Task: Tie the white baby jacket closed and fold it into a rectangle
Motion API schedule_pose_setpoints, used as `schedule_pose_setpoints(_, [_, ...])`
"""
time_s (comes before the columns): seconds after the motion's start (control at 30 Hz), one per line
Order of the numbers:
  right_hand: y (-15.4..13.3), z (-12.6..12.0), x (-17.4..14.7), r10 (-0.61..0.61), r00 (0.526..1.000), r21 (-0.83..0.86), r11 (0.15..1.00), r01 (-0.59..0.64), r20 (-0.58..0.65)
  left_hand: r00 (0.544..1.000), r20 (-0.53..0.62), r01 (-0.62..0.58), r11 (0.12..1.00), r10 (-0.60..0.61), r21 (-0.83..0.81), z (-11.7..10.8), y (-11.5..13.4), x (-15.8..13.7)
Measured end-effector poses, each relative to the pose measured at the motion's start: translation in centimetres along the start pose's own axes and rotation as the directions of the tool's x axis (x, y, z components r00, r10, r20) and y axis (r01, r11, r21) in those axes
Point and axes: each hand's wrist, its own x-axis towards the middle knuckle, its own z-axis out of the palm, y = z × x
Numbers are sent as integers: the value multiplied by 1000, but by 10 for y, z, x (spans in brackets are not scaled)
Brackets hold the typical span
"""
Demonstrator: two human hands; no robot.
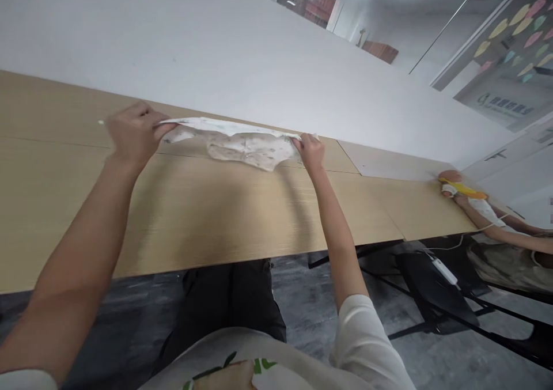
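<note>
A small white garment [244,148] with a faint speckled print is stretched sideways above the wooden table [224,217]. Its lower edge hangs in an uneven, wavy line, and I cannot tell what kind of garment it is. My left hand [135,133] pinches one end of the cloth between thumb and fingers. At the other end, my right hand [310,151] has its fingers closed on the upper corner. Shadows of both arms fall on the tabletop below the cloth.
A white wall [194,50] runs along the table's back edge. At the far right another person's hand [462,201] holds a doll [451,177] in yellow and white clothing. Black folding chairs [436,292] stand by the front edge, with a white power strip [444,272] on one.
</note>
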Motion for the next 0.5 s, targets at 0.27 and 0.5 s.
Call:
schedule_pose_setpoints(0.27, [-17,42,-116,-435,844,168,900,401,314,880,475,-51,991,-16,127,19,-25,-128])
schedule_pose_setpoints(0.5, [-22,40,-220,-433,783,169,900,402,447,873,482,9,989,-79,146,9,-22,-211])
